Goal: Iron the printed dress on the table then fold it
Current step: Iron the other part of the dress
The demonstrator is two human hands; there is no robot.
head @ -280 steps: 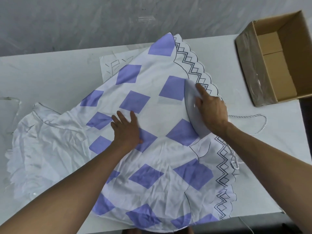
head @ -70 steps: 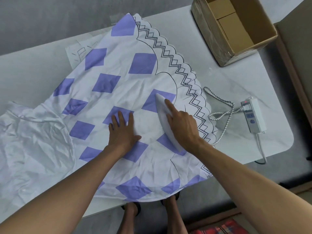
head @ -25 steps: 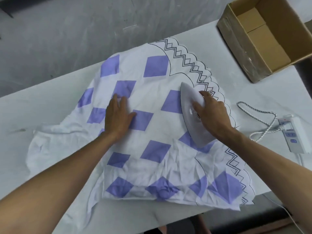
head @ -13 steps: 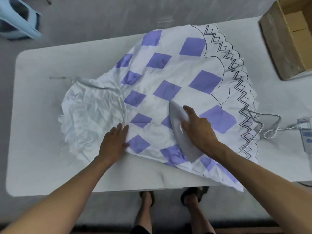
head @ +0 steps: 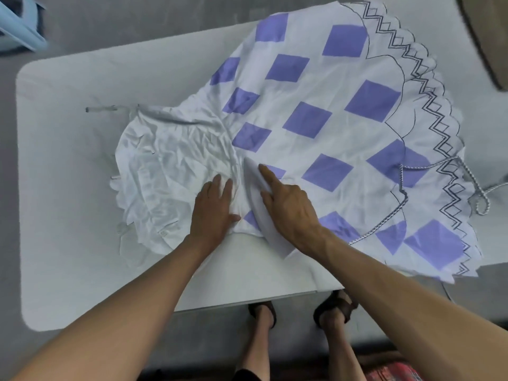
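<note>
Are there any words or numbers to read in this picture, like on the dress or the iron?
None can be read.
The dress has only purple squares and a black zigzag edge, no letters.
The iron shows plain white with no label; the right hand covers much of it.
Only a blurred corner of the box is in view, with no text to make out.
</note>
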